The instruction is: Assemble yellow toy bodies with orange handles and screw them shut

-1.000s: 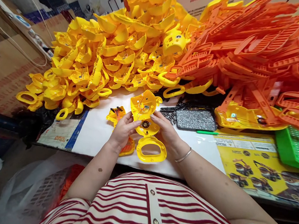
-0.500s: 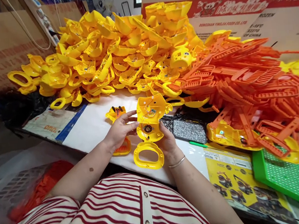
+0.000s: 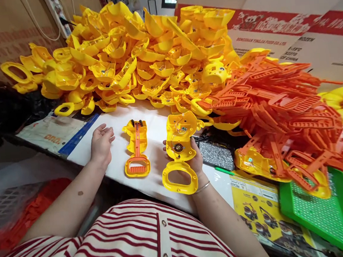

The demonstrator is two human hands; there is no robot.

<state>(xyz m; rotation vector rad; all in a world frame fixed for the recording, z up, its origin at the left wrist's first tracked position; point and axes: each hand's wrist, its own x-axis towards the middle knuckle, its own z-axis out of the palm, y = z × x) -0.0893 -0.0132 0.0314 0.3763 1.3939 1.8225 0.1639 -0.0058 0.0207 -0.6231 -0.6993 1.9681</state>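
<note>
My right hand [image 3: 195, 158] holds a yellow plastic toy shell half [image 3: 175, 144] from underneath, its hollow inside facing up. Thin wires, a small circuit board and a round dark speaker-like part show inside it, and a ring-shaped handle forms its lower end. To the left, a second yellow shell half [image 3: 144, 139] lies on the white table top. An orange plastic strip [image 3: 137, 141] with a ribbed grip sits along its middle, and small black parts are at its top. My left hand [image 3: 101, 146] is empty beside that half, fingers apart and not touching it.
A large heap of yellow shell halves [image 3: 141, 55] covers the table's back. Orange plastic strips [image 3: 283, 102] pile up at the right. Nearby are a glittery grey phone-like slab [image 3: 216, 154], a green pen [image 3: 224, 171], a green perforated tray [image 3: 302, 213] and cardboard boxes [image 3: 270, 28].
My left hand has let go of the wired shell half and moved left, uncovering the half on the table. My right hand still holds its half, now slightly further right in view.
</note>
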